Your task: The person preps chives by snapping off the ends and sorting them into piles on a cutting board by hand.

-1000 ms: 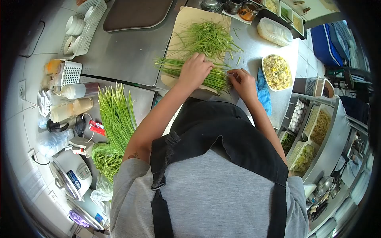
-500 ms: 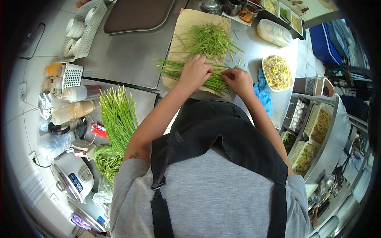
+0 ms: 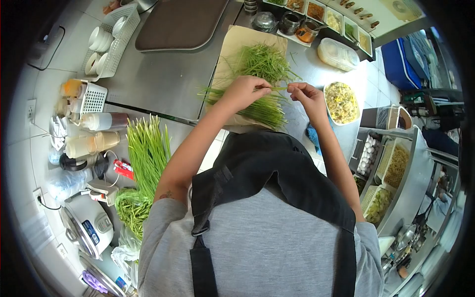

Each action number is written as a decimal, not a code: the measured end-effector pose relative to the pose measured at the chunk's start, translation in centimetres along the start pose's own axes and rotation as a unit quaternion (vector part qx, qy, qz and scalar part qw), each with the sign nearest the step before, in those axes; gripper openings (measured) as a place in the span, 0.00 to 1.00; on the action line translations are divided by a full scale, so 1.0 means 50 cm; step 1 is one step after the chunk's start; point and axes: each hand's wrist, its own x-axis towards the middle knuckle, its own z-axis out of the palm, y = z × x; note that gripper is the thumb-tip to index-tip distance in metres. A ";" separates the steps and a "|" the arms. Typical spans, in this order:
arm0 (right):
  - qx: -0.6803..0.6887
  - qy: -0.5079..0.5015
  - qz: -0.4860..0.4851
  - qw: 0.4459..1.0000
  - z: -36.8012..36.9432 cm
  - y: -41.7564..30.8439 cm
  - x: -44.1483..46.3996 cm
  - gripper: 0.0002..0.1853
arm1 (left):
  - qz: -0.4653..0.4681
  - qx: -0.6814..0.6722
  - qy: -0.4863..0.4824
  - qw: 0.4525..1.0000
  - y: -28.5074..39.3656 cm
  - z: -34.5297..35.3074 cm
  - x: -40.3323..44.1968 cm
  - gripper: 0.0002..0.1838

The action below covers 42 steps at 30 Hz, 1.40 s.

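My left hand [image 3: 247,92] and my right hand [image 3: 308,98] are raised over the cutting board [image 3: 228,55], fingers pinched. A single thin green chive [image 3: 279,88] stretches between them, with one end at each hand's fingertips. Below the hands, a bunch of long chives [image 3: 264,111] lies across the near part of the board, partly covered by my left hand. A looser pile of chives [image 3: 262,62] sits farther back on the same board.
A tall bunch of chives [image 3: 148,153] stands to the left. At the right are a bowl of mixed food [image 3: 341,102], a blue cloth [image 3: 312,136] and a plastic container [image 3: 338,54]. A brown tray [image 3: 180,24] lies at the back left, with jars [image 3: 289,23] behind the board.
Both hands have lifted from the chive bunch and now hold one stalk between them. The right hand has shifted right and away from me. The view has shifted slightly.
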 end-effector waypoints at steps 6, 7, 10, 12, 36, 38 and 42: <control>0.069 -0.009 0.007 0.998 0.016 -0.050 0.020 0.12 | -0.037 -0.217 -0.094 0.971 0.006 -0.028 0.050 0.15; 0.054 -0.023 -0.002 0.998 0.016 -0.053 0.027 0.11 | -0.035 -0.200 -0.091 0.975 0.012 -0.035 0.053 0.15; 0.066 -0.013 -0.034 0.997 0.016 -0.080 0.048 0.12 | -0.024 -0.166 -0.097 0.981 0.034 -0.063 0.063 0.16; 0.075 -0.001 -0.060 0.995 0.019 -0.109 0.060 0.11 | -0.008 -0.169 -0.121 0.978 0.044 -0.087 0.070 0.16; -0.008 -0.071 -0.130 0.989 0.025 -0.251 0.102 0.14 | 0.012 -0.197 -0.027 0.980 0.143 -0.160 0.079 0.14; -0.047 -0.100 -0.136 0.985 0.025 -0.250 0.094 0.13 | 0.000 -0.197 -0.029 0.980 0.144 -0.163 0.072 0.14; -0.037 -0.098 -0.131 0.986 0.029 -0.243 0.092 0.12 | -0.032 -0.237 -0.013 0.971 0.158 -0.164 0.049 0.16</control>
